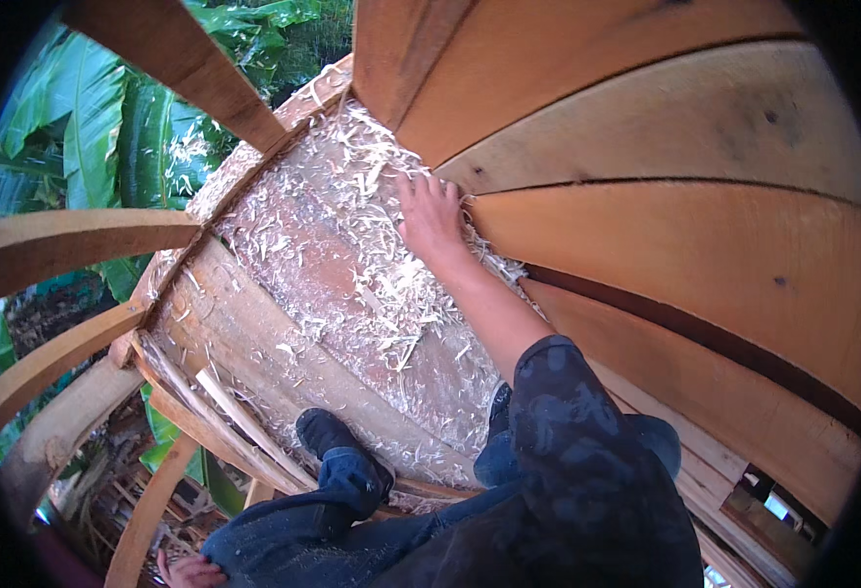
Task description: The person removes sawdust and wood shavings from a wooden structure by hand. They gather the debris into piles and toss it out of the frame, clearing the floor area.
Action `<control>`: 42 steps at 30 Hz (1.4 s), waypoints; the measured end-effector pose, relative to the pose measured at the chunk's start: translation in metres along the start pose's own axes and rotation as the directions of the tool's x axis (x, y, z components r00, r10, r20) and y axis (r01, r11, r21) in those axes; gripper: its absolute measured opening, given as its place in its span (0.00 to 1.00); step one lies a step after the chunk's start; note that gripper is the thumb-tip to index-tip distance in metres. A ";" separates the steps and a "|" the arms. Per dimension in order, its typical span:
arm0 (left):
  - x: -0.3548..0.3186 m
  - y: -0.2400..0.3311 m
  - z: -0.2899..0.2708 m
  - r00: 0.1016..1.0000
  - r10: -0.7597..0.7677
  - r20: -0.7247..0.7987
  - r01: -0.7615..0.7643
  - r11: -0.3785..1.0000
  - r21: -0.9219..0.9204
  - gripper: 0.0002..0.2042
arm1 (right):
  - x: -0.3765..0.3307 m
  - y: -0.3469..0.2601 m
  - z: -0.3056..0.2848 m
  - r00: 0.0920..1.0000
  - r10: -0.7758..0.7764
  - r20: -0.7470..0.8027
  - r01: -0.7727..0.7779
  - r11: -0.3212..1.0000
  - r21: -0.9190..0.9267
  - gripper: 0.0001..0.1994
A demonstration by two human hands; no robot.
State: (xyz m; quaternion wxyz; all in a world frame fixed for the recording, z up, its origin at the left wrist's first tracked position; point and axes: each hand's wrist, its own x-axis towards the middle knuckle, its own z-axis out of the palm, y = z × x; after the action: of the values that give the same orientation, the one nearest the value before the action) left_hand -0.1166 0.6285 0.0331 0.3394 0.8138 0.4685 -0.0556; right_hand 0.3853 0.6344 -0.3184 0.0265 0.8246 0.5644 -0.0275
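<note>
My right hand (432,216) reaches far forward to the foot of the plank wall. Its fingers are stretched out and a little apart, lying among pale wood shavings (413,294), with no tool visible in them. The shavings are strewn over the worn wooden floor (254,294) and heaped thickest along the wall. At the lower left edge my left hand (193,570) rests against my jeans, partly cut off by the picture's rim. Its thumb stands away from the fingers, and I see nothing held in it.
Curved orange-brown planks (666,235) rise on the right, with a dark gap low between them. Bare wooden ribs (88,240) stand out on the left before banana leaves (97,127). Loose wood strips (225,416) lie beside my dark shoe (328,431).
</note>
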 end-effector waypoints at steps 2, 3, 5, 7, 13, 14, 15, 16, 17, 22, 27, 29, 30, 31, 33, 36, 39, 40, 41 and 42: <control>0.040 0.048 -0.003 0.996 0.094 -0.006 -0.093 0.992 0.089 0.23 | -0.005 -0.008 -0.023 0.995 -0.004 -0.096 0.012 0.997 0.082 0.42; 0.071 0.078 -0.001 0.987 0.152 -0.048 -0.145 0.981 0.130 0.20 | -0.013 -0.007 -0.038 0.997 0.013 -0.076 -0.001 0.986 0.166 0.45; 0.103 0.077 0.004 0.998 0.047 -0.046 -0.042 0.994 0.104 0.29 | -0.033 -0.005 -0.075 0.992 -0.025 -0.124 0.050 0.979 0.200 0.47; 0.142 0.070 0.020 0.987 0.156 -0.049 -0.145 0.975 0.170 0.17 | -0.051 -0.013 -0.110 0.983 -0.119 -0.140 0.156 0.945 0.288 0.48; 0.329 0.092 0.173 0.497 0.749 0.438 -0.866 0.397 0.304 0.20 | -0.094 0.003 -0.202 0.981 -0.149 -0.128 0.184 0.923 0.339 0.51; 0.347 0.111 0.205 0.501 0.437 0.747 -0.848 0.419 0.324 0.22 | -0.098 0.004 -0.215 0.981 -0.151 -0.123 0.187 0.912 0.366 0.50; 0.355 0.133 0.228 0.325 0.784 0.529 -0.946 0.261 0.194 0.24 | -0.101 0.009 -0.231 0.980 -0.157 -0.123 0.193 0.901 0.388 0.50; 0.361 0.154 0.259 0.241 0.869 0.432 -0.970 0.201 0.136 0.25 | -0.105 0.017 -0.245 0.981 -0.161 -0.111 0.193 0.896 0.399 0.49; 0.362 0.176 0.295 0.235 0.885 0.402 -0.972 0.210 0.106 0.25 | -0.110 0.025 -0.260 0.983 -0.171 -0.069 0.184 0.885 0.428 0.48; 0.346 0.200 0.434 0.486 0.826 0.286 -0.873 0.471 0.123 0.26 | -0.133 0.053 -0.309 0.989 -0.144 -0.022 0.134 0.835 0.533 0.44; 0.340 0.171 0.455 0.577 0.762 0.296 -0.817 0.538 0.207 0.28 | -0.142 0.070 -0.332 0.997 -0.023 -0.072 0.060 0.823 0.565 0.42; 0.329 0.168 0.420 0.551 0.695 0.462 -0.834 0.437 0.337 0.27 | -0.145 0.080 -0.326 0.992 -0.004 -0.125 0.077 0.811 0.580 0.42; 0.320 0.169 0.412 0.552 0.684 0.476 -0.824 0.363 0.435 0.26 | -0.147 0.085 -0.328 0.988 0.010 -0.156 0.082 0.814 0.575 0.43; 0.311 0.168 0.408 0.554 0.677 0.485 -0.819 0.340 0.462 0.23 | -0.150 0.089 -0.329 0.989 0.018 -0.145 0.073 0.800 0.595 0.43; 0.288 0.190 0.397 0.649 0.539 0.537 -0.751 0.342 0.565 0.21 | -0.155 0.095 -0.329 0.991 0.021 -0.129 0.066 0.774 0.630 0.43; 0.259 0.227 0.414 0.569 0.651 0.503 -0.807 0.325 0.492 0.16 | -0.160 0.094 -0.328 0.985 0.025 -0.168 0.090 0.763 0.641 0.43; 0.225 0.269 0.452 0.182 0.816 0.549 -0.938 0.311 -0.150 0.17 | -0.160 0.095 -0.329 0.985 0.018 -0.171 0.103 0.733 0.673 0.43; 0.228 0.261 0.484 0.188 0.848 0.496 -0.930 0.316 -0.186 0.18 | -0.155 0.092 -0.329 0.983 -0.008 -0.183 0.131 0.730 0.670 0.43; 0.231 0.256 0.526 0.187 0.884 0.428 -0.923 0.307 -0.230 0.19 | -0.152 0.089 -0.331 0.981 -0.030 -0.190 0.150 0.736 0.660 0.43; 0.220 0.265 0.539 0.137 0.836 0.532 -0.918 0.308 -0.249 0.20 | -0.160 0.096 -0.331 0.982 -0.020 -0.189 0.135 0.777 0.615 0.43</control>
State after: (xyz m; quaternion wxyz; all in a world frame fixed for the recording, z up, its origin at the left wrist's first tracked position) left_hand 0.3401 0.3744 -0.3356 0.3725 0.8911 -0.2296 -0.1203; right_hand 0.4218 0.4759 0.0247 -0.2981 0.7619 0.5570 -0.1428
